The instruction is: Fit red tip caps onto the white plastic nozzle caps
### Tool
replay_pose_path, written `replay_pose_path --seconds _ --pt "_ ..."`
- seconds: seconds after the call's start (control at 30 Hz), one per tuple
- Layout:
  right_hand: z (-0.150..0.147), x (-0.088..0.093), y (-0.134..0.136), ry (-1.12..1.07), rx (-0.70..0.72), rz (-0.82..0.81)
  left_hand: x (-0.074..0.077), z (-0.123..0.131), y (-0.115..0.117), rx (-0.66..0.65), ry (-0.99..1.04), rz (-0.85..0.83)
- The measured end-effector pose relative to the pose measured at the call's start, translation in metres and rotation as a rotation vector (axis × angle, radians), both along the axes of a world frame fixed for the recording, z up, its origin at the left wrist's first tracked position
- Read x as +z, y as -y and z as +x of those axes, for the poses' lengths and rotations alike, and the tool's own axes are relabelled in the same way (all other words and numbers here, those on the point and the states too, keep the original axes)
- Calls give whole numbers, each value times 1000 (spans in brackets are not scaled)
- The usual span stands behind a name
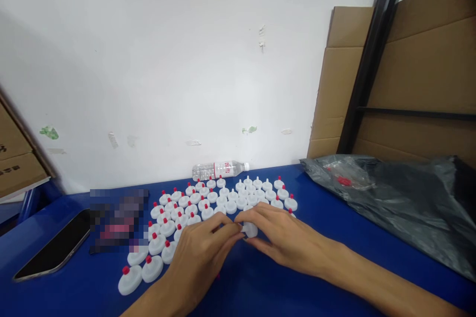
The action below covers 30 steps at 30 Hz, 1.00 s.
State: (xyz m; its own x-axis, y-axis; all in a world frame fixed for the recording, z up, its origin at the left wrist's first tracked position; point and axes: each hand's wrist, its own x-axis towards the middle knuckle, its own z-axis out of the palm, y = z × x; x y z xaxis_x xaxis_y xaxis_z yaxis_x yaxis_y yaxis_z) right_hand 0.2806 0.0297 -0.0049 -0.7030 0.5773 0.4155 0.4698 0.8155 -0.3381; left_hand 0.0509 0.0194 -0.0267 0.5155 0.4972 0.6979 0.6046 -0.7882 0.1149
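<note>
Facing me is a white wall (167,59), brightest around its middle and dimmer toward the left, dotted with torn pale scraps (262,37) and a greenish patch (49,132) low down. A blue tabletop (267,282) runs up to its foot. Over on the right a dark post (366,59) leans across tall brown cardboard (427,64), with a thin crossbar (416,113), while a printed carton (17,158) edges in at left.

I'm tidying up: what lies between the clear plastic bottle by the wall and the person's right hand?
In the head view, round white narrow-tipped plastic caps stand on the blue tabletop between the bottle and the right hand.
</note>
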Motion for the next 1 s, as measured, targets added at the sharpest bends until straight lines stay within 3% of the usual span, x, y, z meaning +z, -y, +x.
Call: replay_pose_path --seconds 0.13,0.27,0.53,0.67,0.8,0.9,1.0 --pt "1 2 2 13 -1 102 6 -1 -3 69 10 57" --pt "-1 1 6 168 0 271 10 -1 0 54 -62 63" --pt "-2 -3 9 253 -17 522 8 4 11 32 11 -114" --pt "-5 0 8 170 9 448 13 6 11 25 54 -173" --pt "-3 11 2 101 -12 332 34 4 14 63 0 -222" --pt "7 17 -10 87 -112 323 53 -11 24 59 -201 -428" --pt "22 19 -25 76 -212 267 57 -40 38 149 -384 -641"
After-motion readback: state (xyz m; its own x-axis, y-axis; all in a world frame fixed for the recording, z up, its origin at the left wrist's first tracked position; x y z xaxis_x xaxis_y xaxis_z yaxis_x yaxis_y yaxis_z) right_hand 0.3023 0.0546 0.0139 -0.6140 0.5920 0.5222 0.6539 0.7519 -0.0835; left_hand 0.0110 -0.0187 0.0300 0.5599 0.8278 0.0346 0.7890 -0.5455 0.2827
